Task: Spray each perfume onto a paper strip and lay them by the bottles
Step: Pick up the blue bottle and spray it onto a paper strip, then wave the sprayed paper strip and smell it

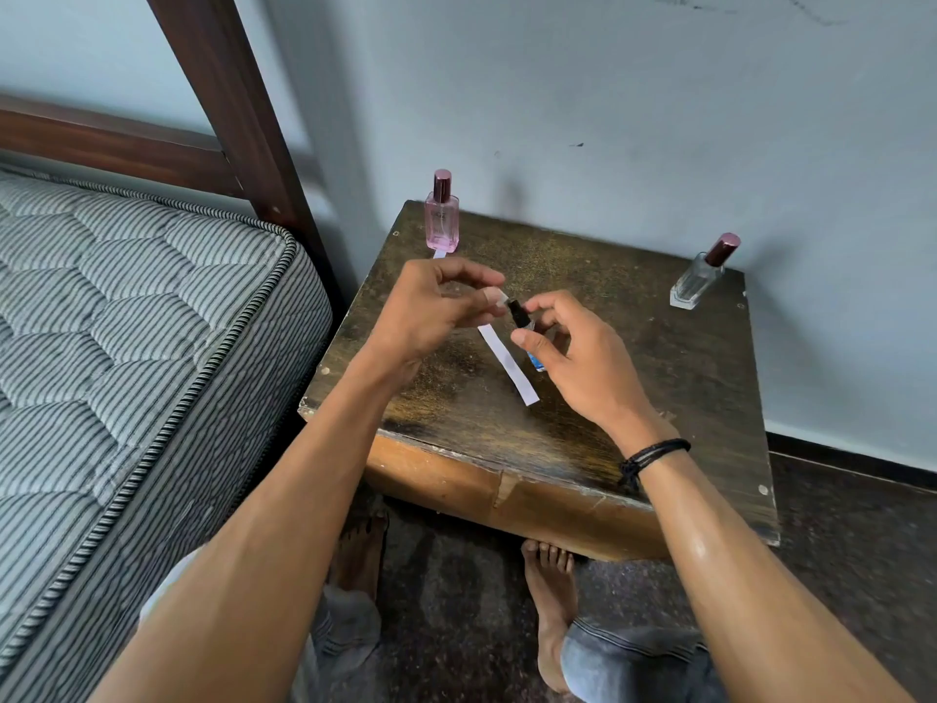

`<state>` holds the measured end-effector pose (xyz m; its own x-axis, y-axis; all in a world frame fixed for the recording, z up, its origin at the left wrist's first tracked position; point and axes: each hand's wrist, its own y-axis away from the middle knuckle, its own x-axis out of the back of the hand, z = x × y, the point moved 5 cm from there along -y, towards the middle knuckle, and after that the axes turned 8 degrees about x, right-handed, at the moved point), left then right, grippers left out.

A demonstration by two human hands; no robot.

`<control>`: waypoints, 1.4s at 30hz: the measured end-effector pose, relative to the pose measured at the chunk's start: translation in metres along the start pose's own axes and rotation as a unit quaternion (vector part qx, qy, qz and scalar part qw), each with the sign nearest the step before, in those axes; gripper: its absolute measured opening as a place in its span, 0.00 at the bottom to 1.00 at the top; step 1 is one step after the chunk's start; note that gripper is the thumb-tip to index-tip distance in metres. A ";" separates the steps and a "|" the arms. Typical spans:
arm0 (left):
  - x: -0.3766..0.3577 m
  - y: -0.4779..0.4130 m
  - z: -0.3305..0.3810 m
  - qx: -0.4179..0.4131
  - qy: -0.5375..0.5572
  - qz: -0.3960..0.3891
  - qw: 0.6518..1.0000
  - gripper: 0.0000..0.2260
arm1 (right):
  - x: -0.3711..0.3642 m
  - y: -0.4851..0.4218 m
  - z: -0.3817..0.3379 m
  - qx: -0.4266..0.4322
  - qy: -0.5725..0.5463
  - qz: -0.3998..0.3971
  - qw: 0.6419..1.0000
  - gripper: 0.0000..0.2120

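Two-handed: pinching the top of a paper strip [507, 365] with the left hand [431, 312], gripping a small blue bottle [536, 361] with the right hand [583, 357].

A worn wooden table [659, 398] bears a pink bottle [442, 220] and a clear bottle [697, 281], well apart.

Back corners taken: pink bottle [442, 218] left, clear bottle [699, 279] right; open counter [659, 378] between; wall [608, 119] close behind; bed [127, 322] flanks left.

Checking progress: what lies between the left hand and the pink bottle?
Head view: a white strip end lies at the foot of the pink bottle, beyond the left hand.
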<state>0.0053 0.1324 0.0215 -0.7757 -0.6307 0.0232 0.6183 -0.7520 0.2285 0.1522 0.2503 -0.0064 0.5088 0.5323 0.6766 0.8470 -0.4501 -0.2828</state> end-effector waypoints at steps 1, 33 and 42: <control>-0.002 0.001 0.000 0.002 0.001 -0.005 1.000 0.07 | 0.000 0.000 -0.002 0.004 0.003 -0.002 1.000 0.12; -0.011 0.001 -0.003 -0.043 -0.103 0.004 0.994 0.08 | 0.006 0.003 -0.013 0.037 0.032 0.074 0.996 0.09; -0.015 0.001 0.001 -0.087 -0.122 0.018 0.988 0.08 | 0.016 0.002 -0.021 0.027 0.035 0.069 0.997 0.09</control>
<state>0.0174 0.1414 0.0228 -0.7468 -0.6085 0.2682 0.6420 -0.7650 0.0519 0.1589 0.2431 0.0185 0.6100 0.4158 0.6745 0.7782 -0.4750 -0.4109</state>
